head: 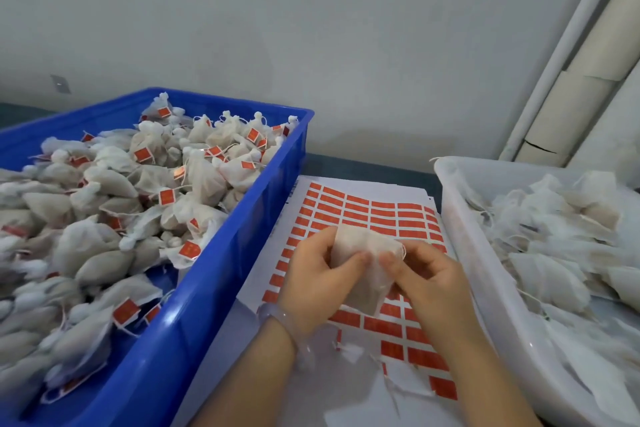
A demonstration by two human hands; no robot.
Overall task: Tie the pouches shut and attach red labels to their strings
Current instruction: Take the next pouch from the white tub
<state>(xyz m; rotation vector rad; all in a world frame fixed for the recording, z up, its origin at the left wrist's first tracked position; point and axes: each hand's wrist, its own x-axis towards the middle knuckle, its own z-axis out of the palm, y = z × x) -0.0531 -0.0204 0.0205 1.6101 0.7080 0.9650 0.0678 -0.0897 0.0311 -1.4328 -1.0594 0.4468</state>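
Both hands hold one white gauze pouch (pixel 360 253) above the sheet of red labels (pixel 367 211). My left hand (pixel 318 274) grips the pouch's left side, thumb on its front. My right hand (pixel 426 277) pinches its right edge near the drawstring end. The pouch's lower part hangs between the hands. The label sheet lies flat on the table, with several labels peeled away along its near part.
A blue crate (pixel 242 253) on the left is heaped with tied pouches bearing red labels. A translucent white bin (pixel 464 236) on the right holds several untied pouches. Torn backing paper (pixel 398 381) lies near the front edge. A grey wall rises behind.
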